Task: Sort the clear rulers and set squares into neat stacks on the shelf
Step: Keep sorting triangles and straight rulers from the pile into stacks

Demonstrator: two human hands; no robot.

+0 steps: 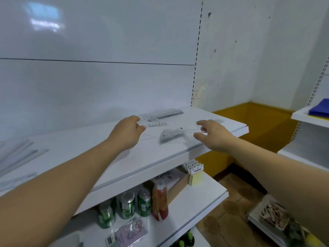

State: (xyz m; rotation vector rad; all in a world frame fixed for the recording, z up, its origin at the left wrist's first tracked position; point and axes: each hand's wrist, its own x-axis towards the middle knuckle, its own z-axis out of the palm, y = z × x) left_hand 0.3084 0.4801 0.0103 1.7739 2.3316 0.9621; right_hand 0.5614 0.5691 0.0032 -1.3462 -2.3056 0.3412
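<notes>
The shelf (124, 168) is plain glossy white. On it, the clear set square (154, 122) carries black numerals and tick marks, and behind that a stack of clear rulers (168, 113) reads grey. Under the shelf stand 3 green cans (127, 208) with white lettering and silver tops, a red-orange bottle (160, 202), pale yellow packs (195, 177) and a lilac packet (131, 232). Right of the shelf are deep blue sheets (320, 108) and a mustard-yellow wall band (258, 122).

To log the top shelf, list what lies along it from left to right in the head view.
Ruler stack → left hand → set square, which that hand pinches → clear piece → right hand. The back stack overlaps these, so it is left out.
</notes>
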